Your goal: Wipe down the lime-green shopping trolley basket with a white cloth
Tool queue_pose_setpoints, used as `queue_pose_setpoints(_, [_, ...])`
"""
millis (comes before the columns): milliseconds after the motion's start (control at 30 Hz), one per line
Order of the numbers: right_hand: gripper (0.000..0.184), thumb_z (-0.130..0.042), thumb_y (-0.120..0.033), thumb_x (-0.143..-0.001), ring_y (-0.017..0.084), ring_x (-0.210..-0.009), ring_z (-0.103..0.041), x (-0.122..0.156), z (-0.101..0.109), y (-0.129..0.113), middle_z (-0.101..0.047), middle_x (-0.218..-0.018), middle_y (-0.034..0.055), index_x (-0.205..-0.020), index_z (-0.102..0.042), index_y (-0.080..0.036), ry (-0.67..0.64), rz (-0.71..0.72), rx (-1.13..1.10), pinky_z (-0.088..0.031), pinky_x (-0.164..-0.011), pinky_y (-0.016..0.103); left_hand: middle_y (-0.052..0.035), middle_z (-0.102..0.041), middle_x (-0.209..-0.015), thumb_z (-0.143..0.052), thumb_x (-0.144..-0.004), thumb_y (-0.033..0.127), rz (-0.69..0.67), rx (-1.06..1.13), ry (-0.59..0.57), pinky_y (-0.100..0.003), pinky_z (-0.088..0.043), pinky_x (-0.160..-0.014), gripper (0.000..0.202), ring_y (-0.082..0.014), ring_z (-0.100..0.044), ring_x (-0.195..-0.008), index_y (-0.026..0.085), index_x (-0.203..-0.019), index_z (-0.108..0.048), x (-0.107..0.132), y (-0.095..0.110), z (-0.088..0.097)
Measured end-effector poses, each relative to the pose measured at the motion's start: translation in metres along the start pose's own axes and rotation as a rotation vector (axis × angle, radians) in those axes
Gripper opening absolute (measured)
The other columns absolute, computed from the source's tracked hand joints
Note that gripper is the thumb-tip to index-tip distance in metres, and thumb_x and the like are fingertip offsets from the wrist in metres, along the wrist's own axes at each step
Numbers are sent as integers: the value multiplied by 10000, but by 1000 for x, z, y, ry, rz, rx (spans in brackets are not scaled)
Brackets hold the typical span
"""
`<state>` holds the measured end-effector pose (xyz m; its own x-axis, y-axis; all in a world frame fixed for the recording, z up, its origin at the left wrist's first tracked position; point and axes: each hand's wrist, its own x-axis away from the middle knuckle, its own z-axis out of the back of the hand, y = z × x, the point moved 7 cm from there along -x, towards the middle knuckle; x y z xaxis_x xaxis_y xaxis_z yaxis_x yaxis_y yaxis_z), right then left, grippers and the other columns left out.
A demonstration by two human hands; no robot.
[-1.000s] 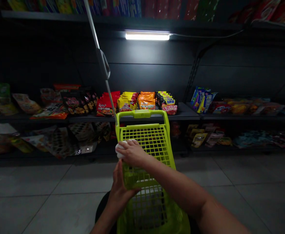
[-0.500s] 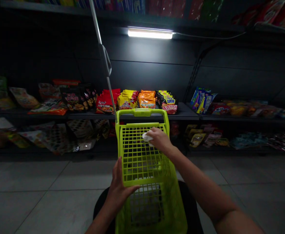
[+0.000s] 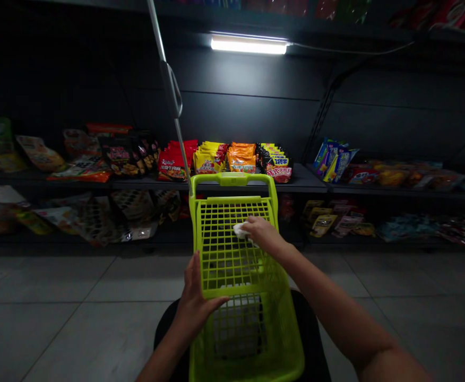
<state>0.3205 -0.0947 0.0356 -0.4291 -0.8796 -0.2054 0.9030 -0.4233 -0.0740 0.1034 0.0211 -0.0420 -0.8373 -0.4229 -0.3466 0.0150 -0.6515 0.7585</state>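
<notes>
The green basket (image 3: 248, 289) stands upright before me, its grid facing the person. Against that grid, the right hand (image 3: 262, 233) has its grip clamped on a white cloth (image 3: 238, 230). At the basket's left edge, the left hand's (image 3: 195, 302) grip lies spread, thumb and fingers apart. Beyond the basket, bright packets (image 3: 240, 162) line a shelf (image 3: 304, 183); above the basket glows a tube light (image 3: 248, 44).
</notes>
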Motion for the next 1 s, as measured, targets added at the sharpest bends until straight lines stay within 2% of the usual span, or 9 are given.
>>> queue_pose_setpoints(100, [172,-621,-176,-921,183,-859,-603,29,15,36,-664,-976,47,-1025,-750,-225,-62,-140,27,-401,-721,264,-99,-118,-1668,-818,-766,329,3,20,2,-616,-342,-1175,1250,-356,-192,-1548,435,-1585,121,-1,3,0])
queue_pose_setpoints(200, [150,-620,-172,-915,201,-857,-609,34,26,37,-670,-972,72,-982,-750,-200,-103,-221,121,-399,-702,281,-93,-127,-1668,-823,-761,333,1,34,0,-604,-344,-1178,1252,-351,-204,-1546,441,-1585,113,-1,5,0])
queue_pose_setpoints(267, [161,-596,-171,-935,210,-869,-601,20,27,9,-670,-985,84,-995,-743,-201,-81,-183,146,-404,-709,294,-105,-123,-1670,-825,-760,370,7,25,-3,-603,-342,-1181,1252,-356,-204,-1546,417,-1593,109,0,2,-1])
queue_pose_setpoints(433, [231,-544,-268,-1002,233,-1002,-558,-33,4,-106,-645,-1141,73,-1202,-660,-261,69,158,42,-440,-827,343,-186,-78,-1671,-868,-687,488,-17,-68,39,-647,-320,-1175,1407,-413,-157,-1548,320,-1586,201,0,-13,-6])
queue_pose_setpoints(533, [252,-523,-291,-1015,237,-993,-549,-39,-16,-130,-639,-1150,83,-1239,-629,-242,38,239,33,-444,-843,365,-201,-73,-1666,-893,-647,491,-41,-106,62,-672,-314,-1167,1458,-435,-155,-1542,324,-1581,214,0,-16,-6])
queue_pose_setpoints(633, [204,-531,-270,-1009,220,-951,-552,-17,-18,-91,-640,-1089,66,-1171,-654,-253,-10,134,38,-425,-767,316,-167,-98,-1671,-871,-700,427,-24,-79,43,-665,-313,-1174,1381,-406,-159,-1548,363,-1583,188,1,-12,-3])
queue_pose_setpoints(833, [135,-629,-220,-928,182,-907,-593,65,16,45,-627,-1045,52,-1046,-691,-238,-115,-323,113,-340,-633,248,-132,-127,-1674,-872,-710,327,-10,-29,32,-641,-342,-1169,1354,-386,-169,-1549,413,-1582,161,0,0,1])
queue_pose_setpoints(900, [141,-632,-212,-917,191,-917,-599,74,27,54,-632,-1048,64,-1037,-702,-231,-137,-387,156,-351,-639,249,-129,-146,-1670,-878,-700,318,-16,-20,27,-637,-351,-1165,1361,-389,-190,-1543,417,-1583,154,-1,1,-1])
queue_pose_setpoints(1000, [164,-617,-204,-922,209,-947,-596,56,31,10,-652,-1063,77,-1051,-712,-235,-92,-295,151,-407,-715,275,-125,-147,-1672,-879,-698,330,-26,-9,22,-631,-351,-1170,1356,-384,-201,-1542,414,-1586,143,-2,0,-4])
